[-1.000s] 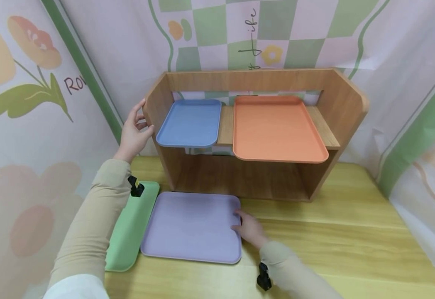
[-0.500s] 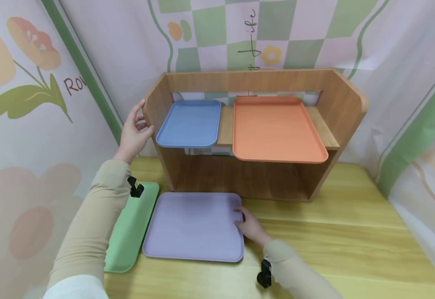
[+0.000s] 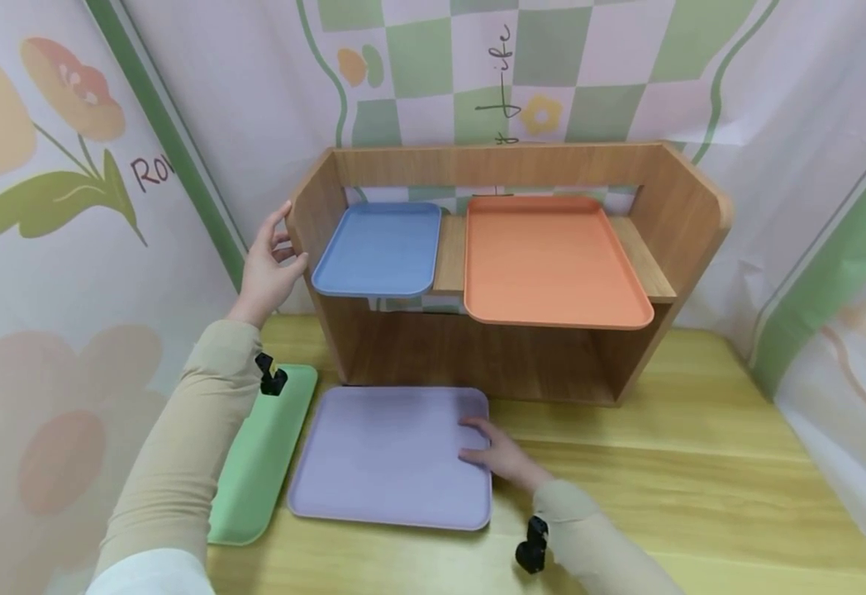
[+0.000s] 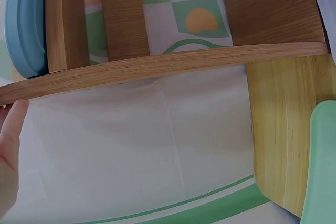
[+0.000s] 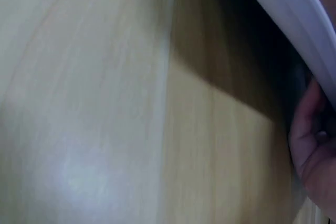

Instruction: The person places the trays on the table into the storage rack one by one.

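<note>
A lilac tray [image 3: 392, 463] lies in front of a wooden desk shelf [image 3: 492, 165]. My right hand [image 3: 503, 456] grips its right rim, thumb and a finger over the top, other fingers tucked beneath. From the right wrist view, that tray's rim [image 5: 299, 14] stands raised over a dark shadow, with part of the hand [image 5: 315, 145] under it. My left hand [image 3: 265, 273] touches the front edge of the shelf's left side panel, its fingertips against the outside. A blue tray [image 3: 381, 248] and a larger orange tray [image 3: 552, 260] sit on the upper board, both overhanging its front.
A green tray [image 3: 269, 463] lies left of the lilac one, partly hidden by my left forearm. The shelf's lower compartment [image 3: 478, 351] opens just behind the lilac tray. Patterned cloth [image 3: 418, 58] hangs around the wooden table [image 3: 701, 463].
The lilac tray has slid slightly to the right with my right hand at its rim, widening the gap to the green tray. My left hand stays at the shelf's side.
</note>
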Demonstrator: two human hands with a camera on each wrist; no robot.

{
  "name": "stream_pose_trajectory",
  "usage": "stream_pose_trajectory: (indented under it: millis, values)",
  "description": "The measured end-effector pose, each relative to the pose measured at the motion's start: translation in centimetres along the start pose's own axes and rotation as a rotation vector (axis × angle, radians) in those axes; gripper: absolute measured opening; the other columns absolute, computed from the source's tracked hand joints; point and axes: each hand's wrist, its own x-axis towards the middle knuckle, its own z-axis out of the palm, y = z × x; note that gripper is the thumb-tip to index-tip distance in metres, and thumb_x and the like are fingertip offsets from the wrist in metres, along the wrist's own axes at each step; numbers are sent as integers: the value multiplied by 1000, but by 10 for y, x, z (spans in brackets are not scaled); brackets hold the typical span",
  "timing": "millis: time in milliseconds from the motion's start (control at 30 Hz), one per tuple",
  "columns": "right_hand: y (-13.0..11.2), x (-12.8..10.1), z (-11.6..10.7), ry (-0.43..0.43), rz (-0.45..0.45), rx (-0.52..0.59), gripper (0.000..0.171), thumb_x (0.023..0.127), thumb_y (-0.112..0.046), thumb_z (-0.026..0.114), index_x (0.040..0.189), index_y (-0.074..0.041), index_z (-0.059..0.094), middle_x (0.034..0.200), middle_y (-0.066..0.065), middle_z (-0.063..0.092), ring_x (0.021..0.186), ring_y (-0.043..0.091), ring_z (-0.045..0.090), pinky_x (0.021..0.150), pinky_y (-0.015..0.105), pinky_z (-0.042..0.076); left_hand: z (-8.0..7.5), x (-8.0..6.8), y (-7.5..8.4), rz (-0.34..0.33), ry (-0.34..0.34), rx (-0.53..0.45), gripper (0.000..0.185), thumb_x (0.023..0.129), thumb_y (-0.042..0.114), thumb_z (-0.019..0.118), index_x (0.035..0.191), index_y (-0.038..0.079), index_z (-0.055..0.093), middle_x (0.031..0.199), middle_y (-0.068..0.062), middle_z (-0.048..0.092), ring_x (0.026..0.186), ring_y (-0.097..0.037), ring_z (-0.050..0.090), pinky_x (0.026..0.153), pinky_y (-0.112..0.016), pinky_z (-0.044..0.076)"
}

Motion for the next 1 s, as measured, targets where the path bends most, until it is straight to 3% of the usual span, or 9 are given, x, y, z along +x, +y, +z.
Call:
stream_pose_trajectory:
  millis: [167,300,533,1000]
  values:
    - [3,-5,-9,-112,33,138,64,84,-10,70,140,-2,41,143,33,31,99,32,60,81,44,56,0,1,0,-7,-2,9,76,90,1,59,147,38,26,140,-15,41,119,-35,53,99,-46,48]
    - [10,-9,-15,-213,38,276,70,85,-5,68,144,-1,31,136,39,28,79,23,65,67,40,59,0,1,-1,-4,-3,13,76,90,2,59,147,38,25,141,-15,40,119,-35,53,100,-46,48]
    - [16,-13,-33,-269,6,361,73,85,-3,66,145,0,25,131,38,31,80,21,65,68,41,59,0,0,0,-3,-2,18,77,90,2,59,147,39,25,142,-14,39,119,-35,53,100,-46,48]
    - [29,-27,-62,-245,-61,371,74,86,-5,65,144,3,21,137,40,20,86,19,63,72,37,58,1,-1,1,19,0,14,75,89,0,58,148,35,26,142,-15,40,117,-36,53,99,-47,49]
